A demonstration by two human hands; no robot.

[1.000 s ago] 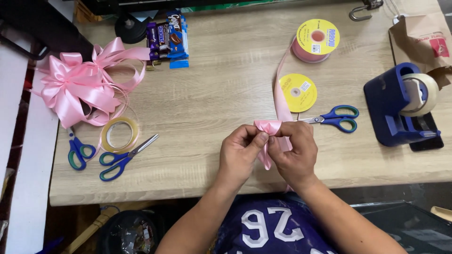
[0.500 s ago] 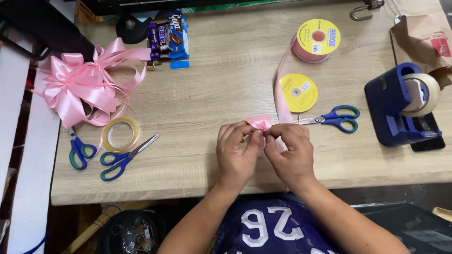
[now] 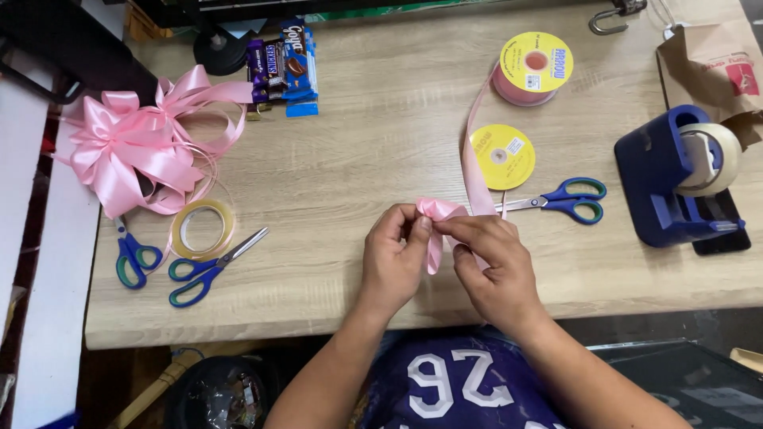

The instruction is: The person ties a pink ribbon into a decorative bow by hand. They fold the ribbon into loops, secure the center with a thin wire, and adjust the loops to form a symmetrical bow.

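Both hands pinch a folded pink ribbon [image 3: 439, 218] just above the bench [image 3: 358, 143] near its front edge: the left hand [image 3: 395, 258] closes thumb and fingers on the fold, the right hand [image 3: 494, 262] grips it from the other side. The ribbon's strip runs up to a yellow-capped spool [image 3: 531, 67]. Blue scissors [image 3: 560, 199] lie just beside the right hand; a tape dispenser [image 3: 675, 179] stands farther right.

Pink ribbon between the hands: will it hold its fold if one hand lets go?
Probably not. The pink ribbon looks thin and glossy, so likely floppy and slippery; both the left hand and right hand pinch it. Its tail trails loosely toward the spool.
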